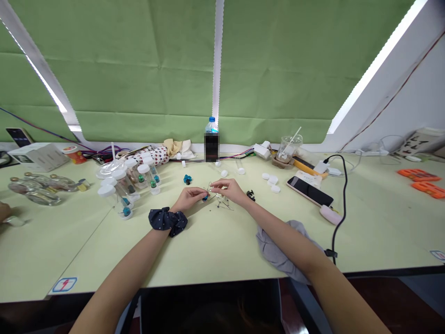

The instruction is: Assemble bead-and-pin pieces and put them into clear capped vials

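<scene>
L hand (189, 198) and R hand (227, 190) work close together above the tabletop (243, 250). L fingers (200, 193) are closed on a small teal bead (205, 197); R fingers (212, 184) appear pinched on a thin wire frame (218, 196), bead right against it. Tiny parts like these need short, steady pinches, wrists low.

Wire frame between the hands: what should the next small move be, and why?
Probably the left hand should ease the small blue piece closer to the thin wire frame, since its fingers appear to pinch that piece right beside the frame, and the right hand seems to hold the frame steady.
</scene>
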`<state>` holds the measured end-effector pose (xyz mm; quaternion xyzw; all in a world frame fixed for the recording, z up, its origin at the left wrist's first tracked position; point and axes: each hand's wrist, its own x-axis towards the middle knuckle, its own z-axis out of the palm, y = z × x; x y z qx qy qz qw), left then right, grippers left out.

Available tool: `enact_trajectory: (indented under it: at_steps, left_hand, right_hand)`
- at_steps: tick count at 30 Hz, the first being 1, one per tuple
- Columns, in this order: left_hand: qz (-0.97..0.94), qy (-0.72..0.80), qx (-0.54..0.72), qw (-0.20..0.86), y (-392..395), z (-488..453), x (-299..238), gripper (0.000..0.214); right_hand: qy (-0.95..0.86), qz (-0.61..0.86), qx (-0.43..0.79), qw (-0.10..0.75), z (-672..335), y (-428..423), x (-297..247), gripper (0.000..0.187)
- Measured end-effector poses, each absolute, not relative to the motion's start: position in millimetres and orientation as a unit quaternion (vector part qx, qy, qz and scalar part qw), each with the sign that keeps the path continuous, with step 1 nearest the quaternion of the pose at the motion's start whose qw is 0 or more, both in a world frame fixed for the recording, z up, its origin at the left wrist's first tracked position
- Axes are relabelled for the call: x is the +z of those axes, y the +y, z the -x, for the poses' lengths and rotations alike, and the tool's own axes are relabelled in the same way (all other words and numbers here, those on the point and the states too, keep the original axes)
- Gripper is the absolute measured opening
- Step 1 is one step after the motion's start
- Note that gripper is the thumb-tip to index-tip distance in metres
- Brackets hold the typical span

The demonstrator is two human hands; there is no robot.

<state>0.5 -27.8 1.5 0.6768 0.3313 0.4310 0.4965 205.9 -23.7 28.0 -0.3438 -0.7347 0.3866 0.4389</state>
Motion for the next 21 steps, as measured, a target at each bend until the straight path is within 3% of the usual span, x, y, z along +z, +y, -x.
enact_trajectory:
  at_steps: [3,5,12,21]
  left_hand:
    - [-0.668,0.346,0.449,0.482,-28.7,0.9,4.8,0.028]
    - [-0.662,0.354,0.458,0.475,-28.4,2.1,6.3,0.028]
    - [-0.614,0.377,0.507,0.473,-25.2,3.9,5.0,0.031]
    - [-0.587,0.391,0.525,0.476,-22.4,4.8,3.3,0.036]
  right_hand:
    - [-0.728,0.366,0.387,0.432,-211.3,-20.0,28.5,0.035]
    - [-0.743,0.380,0.366,0.413,-217.0,-15.3,27.1,0.030]
    - [-0.830,0.415,0.304,0.215,-230.8,-7.3,23.0,0.008]
    - [-0.886,0.332,0.276,0.171,-214.1,-23.9,27.0,0.008]
